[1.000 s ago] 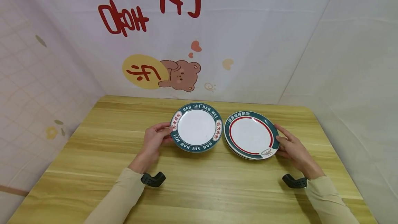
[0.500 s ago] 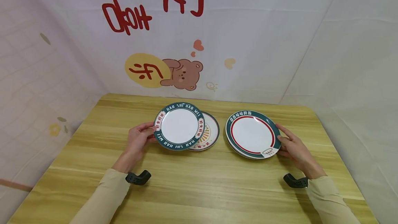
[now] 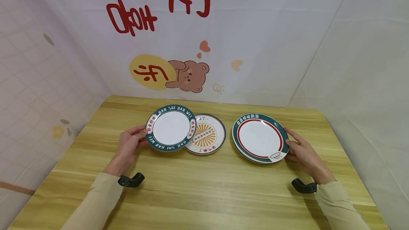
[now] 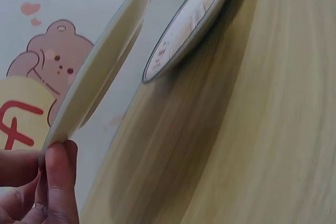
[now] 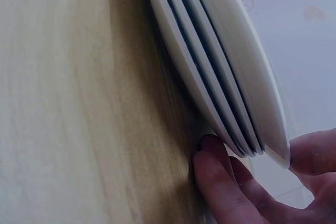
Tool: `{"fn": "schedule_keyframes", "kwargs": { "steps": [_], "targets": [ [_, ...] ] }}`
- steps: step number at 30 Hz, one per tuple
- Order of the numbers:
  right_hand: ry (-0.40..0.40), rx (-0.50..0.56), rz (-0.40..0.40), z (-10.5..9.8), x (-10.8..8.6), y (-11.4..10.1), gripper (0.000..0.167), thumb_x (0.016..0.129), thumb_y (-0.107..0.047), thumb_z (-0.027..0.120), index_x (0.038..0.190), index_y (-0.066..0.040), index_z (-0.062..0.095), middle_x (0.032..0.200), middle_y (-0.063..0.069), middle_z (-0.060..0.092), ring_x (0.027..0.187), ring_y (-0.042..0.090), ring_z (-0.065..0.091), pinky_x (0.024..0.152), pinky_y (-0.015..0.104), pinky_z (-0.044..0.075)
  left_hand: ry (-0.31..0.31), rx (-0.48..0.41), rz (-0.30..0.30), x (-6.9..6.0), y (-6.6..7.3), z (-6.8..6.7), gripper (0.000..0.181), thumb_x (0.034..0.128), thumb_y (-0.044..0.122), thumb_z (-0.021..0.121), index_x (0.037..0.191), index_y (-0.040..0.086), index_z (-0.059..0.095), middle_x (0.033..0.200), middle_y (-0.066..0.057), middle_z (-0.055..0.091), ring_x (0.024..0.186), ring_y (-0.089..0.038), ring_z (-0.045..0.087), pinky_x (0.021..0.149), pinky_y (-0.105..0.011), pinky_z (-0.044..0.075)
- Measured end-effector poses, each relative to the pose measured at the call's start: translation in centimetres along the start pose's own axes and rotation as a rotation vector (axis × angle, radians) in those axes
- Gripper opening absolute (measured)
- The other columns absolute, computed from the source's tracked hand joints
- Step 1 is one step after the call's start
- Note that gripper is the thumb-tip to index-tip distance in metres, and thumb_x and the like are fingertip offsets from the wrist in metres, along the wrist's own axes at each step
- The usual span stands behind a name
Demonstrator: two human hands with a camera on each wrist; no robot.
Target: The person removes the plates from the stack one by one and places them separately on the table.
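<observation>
My left hand (image 3: 128, 145) pinches the left rim of a white plate with a green lettered border (image 3: 170, 127). In the left wrist view this plate (image 4: 100, 61) is raised above the table, its underside showing and fingers beneath the rim. It partly covers a white plate with an orange sunburst (image 3: 209, 136). To the right, my right hand (image 3: 301, 152) holds the right edge of a stack of plates (image 3: 258, 138), whose top one has a green border and red ring. The right wrist view shows several plates in this stack (image 5: 220, 72), thumb on the top rim and fingers below.
All of this is on or over a wood-grain table (image 3: 204, 194). A white cloth backdrop (image 3: 262, 45) with a printed bear (image 3: 188, 76) and red characters stands behind the table's far edge, with pale cloth at both sides.
My left hand has moved left with the green lettered plate, uncovering much of the sunburst plate that was hidden under it. The right hand and its stack have hardly moved.
</observation>
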State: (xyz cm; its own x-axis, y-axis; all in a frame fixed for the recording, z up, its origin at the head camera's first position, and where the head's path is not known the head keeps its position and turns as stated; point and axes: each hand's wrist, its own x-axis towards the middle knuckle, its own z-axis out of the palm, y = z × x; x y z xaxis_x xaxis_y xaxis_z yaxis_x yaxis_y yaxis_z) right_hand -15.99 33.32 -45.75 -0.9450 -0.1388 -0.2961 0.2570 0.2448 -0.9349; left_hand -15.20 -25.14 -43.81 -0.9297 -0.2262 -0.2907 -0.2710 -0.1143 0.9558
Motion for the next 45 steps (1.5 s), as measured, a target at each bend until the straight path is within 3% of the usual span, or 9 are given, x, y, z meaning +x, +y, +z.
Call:
{"fn": "schedule_keyframes", "kwargs": {
  "steps": [10, 23, 31, 40, 45],
  "targets": [
    [0.002, -0.004, 0.004, 0.1, 0.1, 0.0, 0.062, 0.114, -0.026, 0.036, 0.168, -0.019, 0.006, 0.158, 0.037, 0.028, 0.104, 0.009, 0.067, 0.088, 0.028, 0.059, 0.046, 0.01, -0.023, 1.0, -0.2, -2.1, 0.049, 0.1052, 0.01, 0.06, 0.15, -0.005, 0.048, 0.1, 0.004, 0.065, 0.076, -0.006, 0.065, 0.076, -0.021, 0.06],
    [-0.001, -0.018, -0.007, 0.0, -0.1, 0.2, 0.062, 0.115, -0.026, 0.035, 0.168, -0.018, 0.005, 0.155, 0.035, 0.034, 0.105, 0.007, 0.067, 0.088, 0.029, 0.059, 0.076, 0.044, -0.038, 2.3, -0.7, -4.0, 0.05, 0.1064, 0.011, 0.058, 0.152, -0.005, 0.045, 0.104, 0.003, 0.063, 0.078, -0.006, 0.064, 0.076, -0.02, 0.06],
    [-0.001, -0.019, 0.005, 0.1, -0.2, -0.1, 0.061, 0.115, -0.027, 0.035, 0.168, -0.019, 0.006, 0.156, 0.036, 0.033, 0.105, 0.008, 0.067, 0.088, 0.028, 0.06, 0.113, 0.106, -0.054, 2.7, -0.6, -4.6, 0.049, 0.1066, 0.012, 0.057, 0.152, -0.005, 0.046, 0.109, -0.001, 0.06, 0.077, -0.007, 0.062, 0.075, -0.019, 0.06],
    [0.008, 0.01, -0.002, 0.2, -0.2, -0.3, 0.062, 0.114, -0.028, 0.037, 0.168, -0.018, 0.007, 0.155, 0.037, 0.033, 0.102, 0.009, 0.069, 0.086, 0.028, 0.06, 0.114, 0.092, -0.026, 3.4, -1.0, -4.9, 0.048, 0.105, 0.008, 0.059, 0.149, -0.009, 0.047, 0.087, 0.008, 0.066, 0.069, -0.004, 0.064, 0.067, -0.019, 0.06],
    [0.007, 0.019, -0.002, 0.3, -0.2, -0.3, 0.062, 0.114, -0.027, 0.037, 0.168, -0.017, 0.007, 0.154, 0.036, 0.035, 0.1, 0.009, 0.069, 0.087, 0.029, 0.06, 0.115, 0.13, -0.029, 3.4, -1.1, -5.1, 0.048, 0.1056, 0.01, 0.059, 0.148, -0.009, 0.048, 0.091, 0.007, 0.065, 0.071, -0.005, 0.064, 0.069, -0.02, 0.06]
  ]
}}
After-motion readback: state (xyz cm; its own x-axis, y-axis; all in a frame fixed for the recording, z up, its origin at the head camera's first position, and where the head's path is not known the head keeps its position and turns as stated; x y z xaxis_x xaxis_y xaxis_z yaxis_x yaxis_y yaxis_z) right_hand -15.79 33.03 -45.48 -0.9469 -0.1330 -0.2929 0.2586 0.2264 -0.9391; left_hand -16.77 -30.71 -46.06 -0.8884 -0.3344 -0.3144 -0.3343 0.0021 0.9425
